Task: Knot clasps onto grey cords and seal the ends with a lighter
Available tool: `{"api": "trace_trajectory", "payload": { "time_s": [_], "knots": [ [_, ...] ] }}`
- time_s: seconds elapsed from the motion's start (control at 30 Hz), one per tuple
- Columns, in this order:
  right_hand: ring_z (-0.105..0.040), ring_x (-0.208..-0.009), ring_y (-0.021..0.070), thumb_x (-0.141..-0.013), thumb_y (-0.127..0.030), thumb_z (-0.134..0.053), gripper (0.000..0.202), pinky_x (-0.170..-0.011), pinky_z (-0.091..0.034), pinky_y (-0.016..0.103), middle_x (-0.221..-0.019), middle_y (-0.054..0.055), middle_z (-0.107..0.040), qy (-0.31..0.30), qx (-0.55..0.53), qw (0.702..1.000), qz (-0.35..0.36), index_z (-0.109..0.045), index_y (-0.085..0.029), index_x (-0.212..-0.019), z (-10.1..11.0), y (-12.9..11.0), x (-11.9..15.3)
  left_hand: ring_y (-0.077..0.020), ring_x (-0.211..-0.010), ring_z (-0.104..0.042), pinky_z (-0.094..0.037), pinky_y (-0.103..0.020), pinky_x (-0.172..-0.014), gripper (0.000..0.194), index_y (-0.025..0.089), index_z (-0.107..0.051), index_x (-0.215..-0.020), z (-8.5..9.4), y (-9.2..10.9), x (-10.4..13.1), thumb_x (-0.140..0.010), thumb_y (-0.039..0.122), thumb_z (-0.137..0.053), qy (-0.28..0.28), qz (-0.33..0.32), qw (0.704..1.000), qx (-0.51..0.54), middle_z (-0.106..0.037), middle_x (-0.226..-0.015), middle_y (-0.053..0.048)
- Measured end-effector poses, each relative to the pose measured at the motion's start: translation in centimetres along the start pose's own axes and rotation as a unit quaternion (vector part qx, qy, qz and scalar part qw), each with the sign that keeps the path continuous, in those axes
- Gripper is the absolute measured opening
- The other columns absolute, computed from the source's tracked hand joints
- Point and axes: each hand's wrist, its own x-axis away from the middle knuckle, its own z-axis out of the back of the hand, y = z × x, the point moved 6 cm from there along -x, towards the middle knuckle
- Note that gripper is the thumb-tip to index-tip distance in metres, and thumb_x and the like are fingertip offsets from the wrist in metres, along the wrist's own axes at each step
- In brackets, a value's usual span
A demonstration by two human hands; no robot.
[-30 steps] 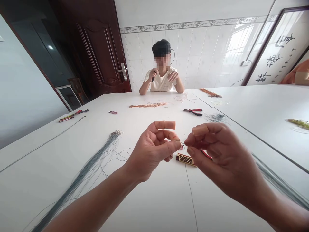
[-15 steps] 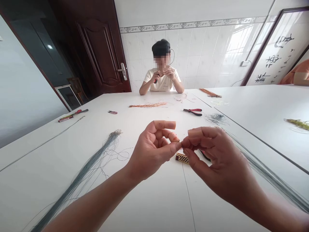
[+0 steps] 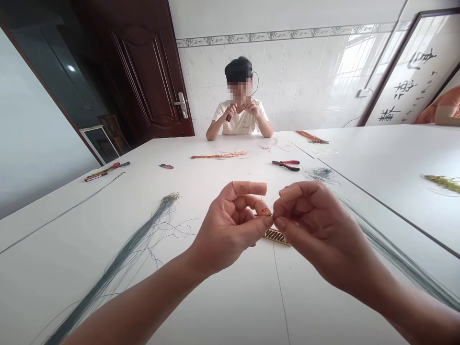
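My left hand (image 3: 237,225) and my right hand (image 3: 316,230) meet at the fingertips above the white table (image 3: 223,306). Each has thumb and finger pinched, and what lies between them is too small to make out. Tan tape or sleeves cover both index fingers. Beneath the fingertips lies a gold-edged piece with a dark lattice (image 3: 276,236), partly hidden. A thin thread (image 3: 281,287) runs from near it toward the table's front. To the left lies a bundle of grey-green threads (image 3: 125,254), knotted at its far end.
More grey-green threads (image 3: 398,258) lie at right. Farther back are red-handled pliers (image 3: 286,165), small snips (image 3: 166,166), an orange thread bundle (image 3: 219,155) and a dark tangle (image 3: 321,174). A person (image 3: 241,115) sits opposite, holding a red-and-black tool.
My right hand has turned, and its thumb now presses against its fingertips. My left hand has shifted slightly right. The person opposite has raised the hands a little.
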Motion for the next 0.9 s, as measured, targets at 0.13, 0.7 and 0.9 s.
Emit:
{"api": "trace_trajectory", "payload": {
  "time_s": [0.13, 0.7, 0.9],
  "knots": [
    [-0.05, -0.062, 0.0098, -0.085, -0.012, -0.049, 0.016, -0.053, -0.046, 0.02, -0.073, -0.002, -0.054, -0.032, -0.097, 0.994, -0.045, -0.045, -0.025, -0.093, -0.1, 0.4, -0.2, 0.0006, -0.051, -0.046, -0.041, -0.009, -0.044, 0.029, 0.027, -0.055, -0.1, -0.3, -0.1, 0.1, -0.077, 0.017, -0.068, -0.004, 0.029, 0.999, 0.034, -0.057, -0.072, 0.008],
    [-0.06, -0.08, 0.015, -0.08, -0.008, -0.056, 0.028, -0.065, -0.054, 0.028, -0.086, 0.0, -0.058, 0.082, 0.082, 0.988, 0.1, -0.048, -0.025, -0.1, 0.4, -1.1, 1.1, 0.0012, -0.051, -0.047, -0.04, -0.008, -0.046, 0.033, 0.029, -0.055, -0.102, 0.4, 0.3, 0.2, -0.074, 0.021, -0.071, 0.048, 0.028, 0.998, 0.036, -0.058, -0.071, 0.009],
    [-0.059, -0.078, 0.0134, -0.082, -0.007, -0.054, 0.027, -0.064, -0.052, 0.027, -0.085, -0.001, -0.057, 0.064, 0.081, 0.989, 0.108, -0.046, -0.026, -0.1, 0.2, -1.0, 1.0, 0.0, -0.051, -0.046, -0.041, -0.01, -0.046, 0.035, 0.027, -0.054, -0.102, 0.0, 0.2, 0.2, -0.073, 0.017, -0.072, 0.036, 0.033, 0.998, 0.044, -0.058, -0.07, 0.009]
  ]
}}
